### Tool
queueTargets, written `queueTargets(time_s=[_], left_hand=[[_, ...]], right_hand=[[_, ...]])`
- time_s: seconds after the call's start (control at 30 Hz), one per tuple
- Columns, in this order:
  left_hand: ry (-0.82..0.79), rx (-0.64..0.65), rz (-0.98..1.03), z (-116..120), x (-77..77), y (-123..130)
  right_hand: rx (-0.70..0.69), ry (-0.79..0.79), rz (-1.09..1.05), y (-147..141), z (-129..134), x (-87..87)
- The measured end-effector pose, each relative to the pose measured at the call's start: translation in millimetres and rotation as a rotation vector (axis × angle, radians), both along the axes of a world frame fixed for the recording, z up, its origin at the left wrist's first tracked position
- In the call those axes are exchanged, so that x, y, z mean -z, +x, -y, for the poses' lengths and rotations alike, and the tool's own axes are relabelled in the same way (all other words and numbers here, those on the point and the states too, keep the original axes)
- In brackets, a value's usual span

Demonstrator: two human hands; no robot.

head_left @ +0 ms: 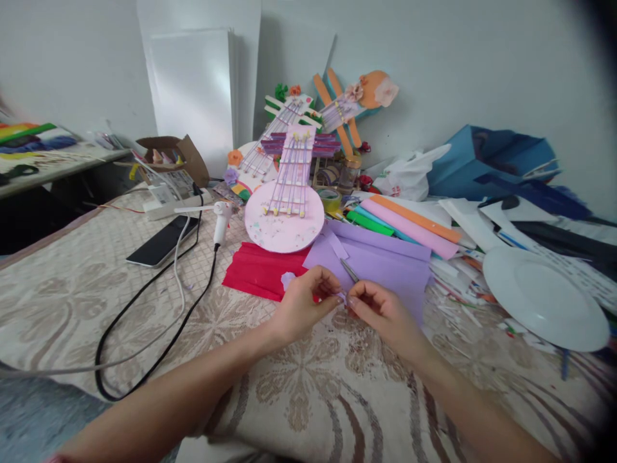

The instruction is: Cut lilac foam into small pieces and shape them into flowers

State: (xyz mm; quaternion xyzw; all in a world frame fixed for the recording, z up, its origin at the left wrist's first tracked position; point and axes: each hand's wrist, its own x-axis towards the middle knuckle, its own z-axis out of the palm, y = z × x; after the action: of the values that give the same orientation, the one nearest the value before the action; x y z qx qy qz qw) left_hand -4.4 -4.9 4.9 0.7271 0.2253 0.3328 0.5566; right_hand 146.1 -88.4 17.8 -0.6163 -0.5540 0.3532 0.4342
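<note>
Both hands meet low over the table, fingertips pinched close together. My left hand [308,299] and my right hand [383,308] are closed on a small piece of purple paper [342,296] between them. Under and behind them lies a sheet of purple crepe paper [385,257], with a narrow cut strip [335,243] on it. Scissors [349,270] rest on that sheet, partly hidden by my right hand. Left of it is red crepe paper [255,270], with a small purple paper petal [288,280] by my left hand. A pink paper-plate guitar [284,222] stands just beyond.
A white glue gun [222,222] with a black cable and a phone [162,241] lie to the left. Behind are an open cardboard box [186,161] and more toy guitars [369,96]. Rolled coloured paper [409,225], paper scraps, a white plate [544,299] and a blue bag [482,161] fill the right.
</note>
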Motion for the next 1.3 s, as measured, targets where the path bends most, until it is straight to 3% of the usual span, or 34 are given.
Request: queueTargets(time_s=[0.23, 0.67, 0.83, 1.0, 1.3], left_hand=[[0.113, -0.021, -0.077, -0.4, -2.9, -2.2], [0.151, -0.043, -0.092, 0.8, -4.9, -2.1], [0.196, -0.149, -0.042, 2.5, -6.7, -2.9], [0.328, -0.074, -0.096, 1.0, -9.7, -5.1], [0.352, -0.066, -0.106, 0.6, -10.4, -5.5]], right_hand=[[0.035, 0.01, -0.008, -2.2, 0.9, 1.3], [0.09, 0.063, 0.074, -4.0, 1.7, 1.5], [0.096, 0.079, 0.107, -5.5, 2.4, 0.6], [0.093, 0.088, 0.122, -6.8, 2.7, -0.6], [0.091, 0.095, 0.151, -6.5, 2.9, 0.7]])
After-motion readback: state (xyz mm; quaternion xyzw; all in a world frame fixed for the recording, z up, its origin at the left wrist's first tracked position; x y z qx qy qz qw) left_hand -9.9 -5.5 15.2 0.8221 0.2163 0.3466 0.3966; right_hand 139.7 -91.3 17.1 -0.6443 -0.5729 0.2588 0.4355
